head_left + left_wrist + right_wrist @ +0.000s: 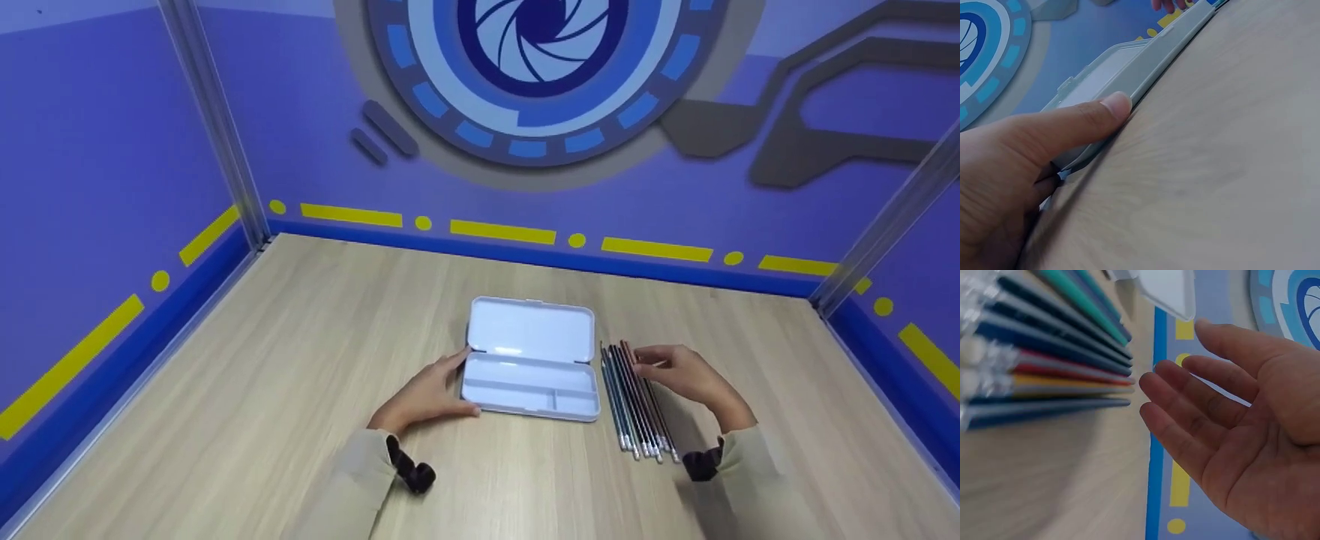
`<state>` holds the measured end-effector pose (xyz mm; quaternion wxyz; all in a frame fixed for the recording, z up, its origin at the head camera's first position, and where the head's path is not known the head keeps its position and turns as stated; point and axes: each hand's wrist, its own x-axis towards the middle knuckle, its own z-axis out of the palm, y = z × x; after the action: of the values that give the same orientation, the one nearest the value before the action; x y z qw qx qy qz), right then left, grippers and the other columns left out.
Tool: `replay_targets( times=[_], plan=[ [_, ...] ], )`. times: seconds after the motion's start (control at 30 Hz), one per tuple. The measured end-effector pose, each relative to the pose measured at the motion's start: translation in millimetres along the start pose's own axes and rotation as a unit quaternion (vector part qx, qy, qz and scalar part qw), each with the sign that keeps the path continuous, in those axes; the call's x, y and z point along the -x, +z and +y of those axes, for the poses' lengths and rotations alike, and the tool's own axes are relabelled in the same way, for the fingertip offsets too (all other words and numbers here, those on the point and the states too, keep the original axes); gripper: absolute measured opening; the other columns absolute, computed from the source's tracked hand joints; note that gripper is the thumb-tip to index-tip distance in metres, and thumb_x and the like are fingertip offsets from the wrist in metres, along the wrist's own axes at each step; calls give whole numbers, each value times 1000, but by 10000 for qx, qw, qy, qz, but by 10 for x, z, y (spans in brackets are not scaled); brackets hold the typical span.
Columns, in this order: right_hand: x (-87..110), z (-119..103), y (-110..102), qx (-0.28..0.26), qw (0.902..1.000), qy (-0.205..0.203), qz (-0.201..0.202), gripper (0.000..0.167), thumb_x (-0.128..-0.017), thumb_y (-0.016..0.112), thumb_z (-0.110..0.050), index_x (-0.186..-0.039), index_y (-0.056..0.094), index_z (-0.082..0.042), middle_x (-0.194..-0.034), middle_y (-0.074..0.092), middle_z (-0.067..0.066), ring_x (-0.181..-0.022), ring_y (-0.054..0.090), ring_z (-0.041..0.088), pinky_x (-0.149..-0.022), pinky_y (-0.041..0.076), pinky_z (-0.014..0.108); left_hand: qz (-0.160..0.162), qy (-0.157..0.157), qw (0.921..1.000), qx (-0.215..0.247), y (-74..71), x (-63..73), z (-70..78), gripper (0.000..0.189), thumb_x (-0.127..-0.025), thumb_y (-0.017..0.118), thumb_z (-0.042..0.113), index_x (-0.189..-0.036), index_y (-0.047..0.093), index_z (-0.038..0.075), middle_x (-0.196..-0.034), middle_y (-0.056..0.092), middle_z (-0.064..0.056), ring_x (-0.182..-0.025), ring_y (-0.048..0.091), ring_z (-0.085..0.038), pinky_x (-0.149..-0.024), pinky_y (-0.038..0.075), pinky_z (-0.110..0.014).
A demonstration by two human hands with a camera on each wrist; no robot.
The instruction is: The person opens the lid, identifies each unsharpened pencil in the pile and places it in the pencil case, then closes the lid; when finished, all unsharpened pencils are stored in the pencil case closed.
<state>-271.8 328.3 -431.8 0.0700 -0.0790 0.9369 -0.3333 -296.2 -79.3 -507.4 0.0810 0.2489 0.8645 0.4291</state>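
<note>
A white pencil case (510, 396) lies on the table with its lid (531, 328) folded back; its tray has several compartments with nothing in them. My left hand (427, 394) grips the case's left end, thumb along the front edge and fingers near the hinge. In the left wrist view the thumb (1084, 121) presses against the case's side wall (1145, 70). Right of the case lies a bundle of several pencils (636, 405), eraser ends toward me. Just above their far ends my right hand (679, 371) hovers with relaxed fingers, holding nothing in the right wrist view.
The wooden table (225, 420) is bounded by a blue-purple back wall (300, 135) and side walls with yellow markings. Metal posts (217, 120) stand at the corners. Dark straps with small cameras (416, 476) sit on both wrists.
</note>
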Motion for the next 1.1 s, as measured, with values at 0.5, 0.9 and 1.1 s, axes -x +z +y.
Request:
replay_targets(
  times=[0.5, 0.9, 1.1],
  plan=[
    [193, 259, -9, 79, 9983, 479, -322, 47, -93, 61, -20, -127, 55, 11, -106, 67, 20, -88, 65, 22, -78, 57, 41, -38, 43, 10000, -11, 6, -2, 15, 104, -70, 85, 39, -152, 28, 10, -155, 30, -18, -144, 27, -34, -116, 27, -50],
    [168, 297, 60, -139, 9968, 676, -393, 48, -89, 68, -20, -123, 58, 11, -91, 65, 11, -75, 59, 17, -67, 54, 33, -9, 11, 9999, -111, 25, -9, 7, 102, -70, 84, 41, -151, 31, 10, -153, 33, -17, -142, 30, -35, -116, 28, -50],
    [160, 304, 76, -187, 9962, 799, -299, 48, -88, 69, -20, -124, 58, 10, -93, 65, 11, -74, 57, 16, -64, 50, 30, 8, -29, 10000, -91, 17, -18, 7, 102, -70, 84, 41, -151, 31, 10, -153, 34, -18, -142, 31, -35, -115, 29, -51]
  ],
)
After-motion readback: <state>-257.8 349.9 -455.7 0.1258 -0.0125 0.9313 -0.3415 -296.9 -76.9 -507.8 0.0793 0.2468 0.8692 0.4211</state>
